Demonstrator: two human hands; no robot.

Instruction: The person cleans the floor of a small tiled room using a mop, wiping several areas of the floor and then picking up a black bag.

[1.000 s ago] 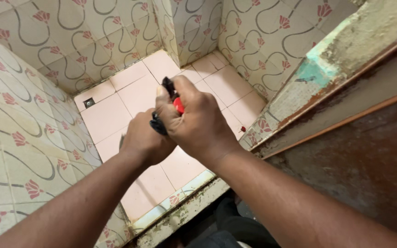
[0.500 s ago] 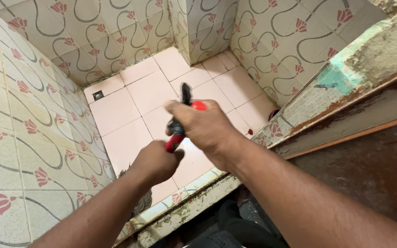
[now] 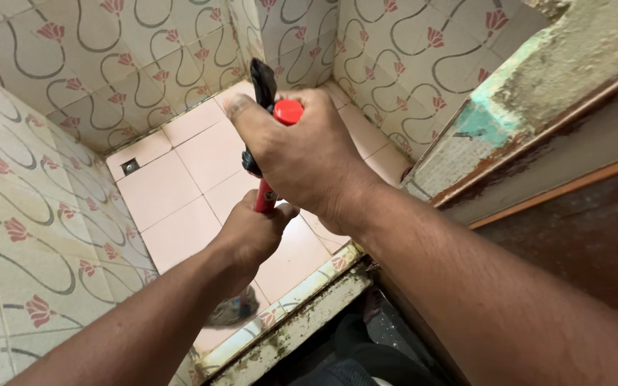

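Your left hand [image 3: 252,232] grips the lower red handle of the pliers-like tool [image 3: 270,121], your right hand [image 3: 302,154] clenched over the upper handle, steadying it in mid-air at chest height. Below lies the pink tiled floor [image 3: 180,179] with its small drain [image 3: 129,166]; beyond, floral wall tiles [image 3: 409,64].

1. A pink tiled floor [image 3: 180,179] is lying at the bottom of the stall.
2. A small square drain [image 3: 130,166] is sitting in the floor's far left corner.
3. Patterned wall tiles [image 3: 51,143] with red flowers and curling lines are rising around the floor on three sides.
4. A grimy threshold [image 3: 302,322] is bordering the floor's near edge.
5. A worn door frame [image 3: 538,93] with flaking green paint is standing right of the floor.
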